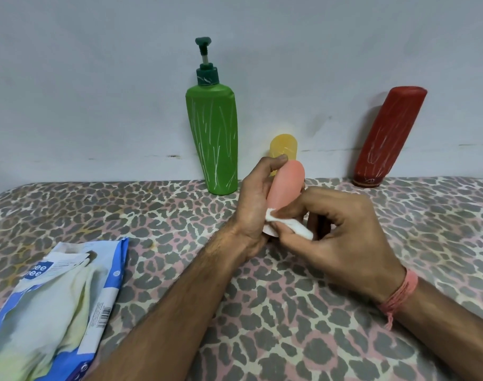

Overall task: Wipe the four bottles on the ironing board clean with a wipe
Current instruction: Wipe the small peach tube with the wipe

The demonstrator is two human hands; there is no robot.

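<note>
Leopard-print ironing board against a pale grey wall. Left hand grips the pink bottle upright above the board, just short of the far edge at mid-width, fingers curled round its side. Right hand pinches a white wipe against the bottle's lower part. Green pump bottle stands upright at the far edge, touching the wall. Yellow bottle sits behind the pink one, partly hidden. Red bottle at the far edge toward the right, cap down, tilted, leaning on the wall. Blue-and-white wipes pack lies at the near left corner.
</note>
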